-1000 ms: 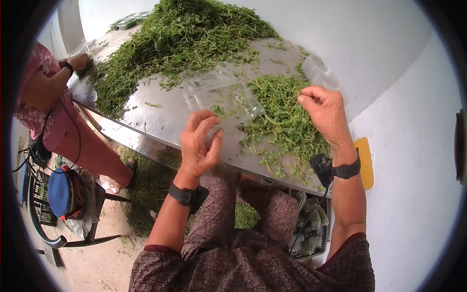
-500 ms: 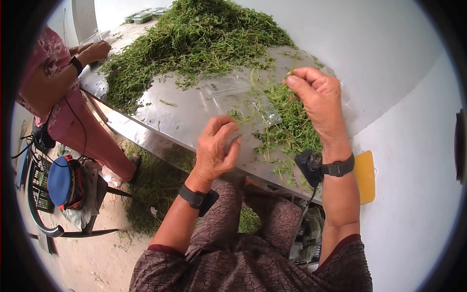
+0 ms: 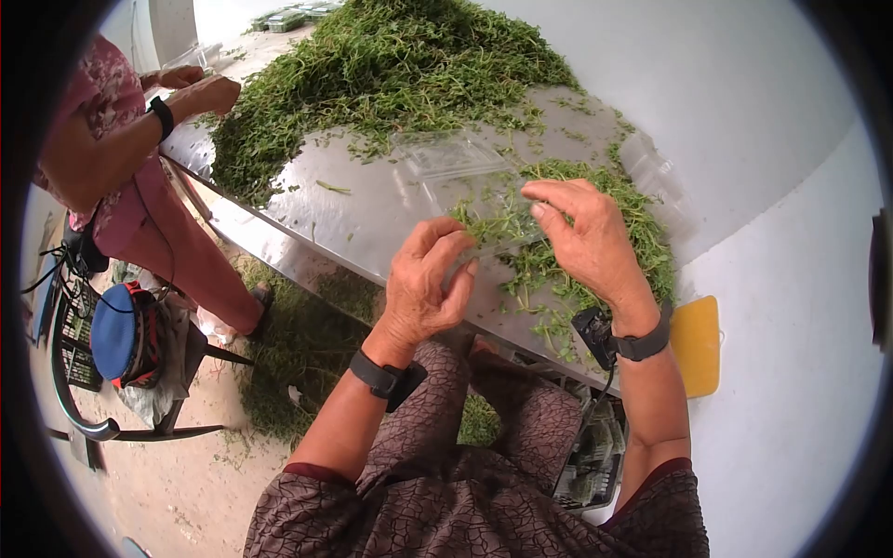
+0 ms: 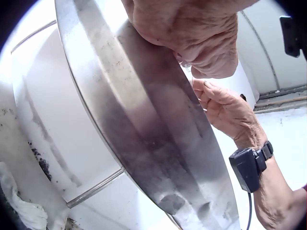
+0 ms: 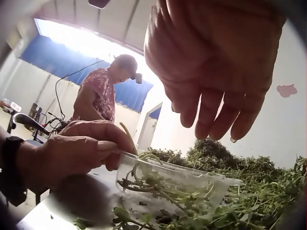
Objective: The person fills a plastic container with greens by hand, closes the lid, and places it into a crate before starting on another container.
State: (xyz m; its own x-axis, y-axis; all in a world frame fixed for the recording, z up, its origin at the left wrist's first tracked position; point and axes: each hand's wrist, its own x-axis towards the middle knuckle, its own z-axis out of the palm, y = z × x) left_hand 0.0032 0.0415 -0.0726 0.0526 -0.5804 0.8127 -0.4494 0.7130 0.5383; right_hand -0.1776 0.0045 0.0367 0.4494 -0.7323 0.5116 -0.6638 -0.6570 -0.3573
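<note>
My left hand point(image 3: 430, 281) grips the near left corner of a clear plastic container point(image 5: 165, 178), its thumb and fingers at the rim in the right wrist view. Leafy green stems lie inside the container, and one stem sticks up by the left fingertips. The container's transparent lid point(image 3: 445, 154) lies folded back on the far side. Over the container's right side is my right hand point(image 3: 592, 240), with fingers extended downward and nothing visible in them. In the left wrist view the left hand point(image 4: 192, 33) hides most of the container.
A large heap of greens point(image 3: 400, 70) covers the back of the metal table point(image 3: 349, 219); a smaller pile point(image 3: 651, 228) lies beside my right hand. Clear containers point(image 3: 656, 177) stand at right. Another person point(image 3: 121, 149) works at left. A yellow board point(image 3: 696, 346) is by the wall.
My right hand rose with a stem, then came down and left to the container; the stem no longer shows in its fingers. The left hand stays at the container's corner.
</note>
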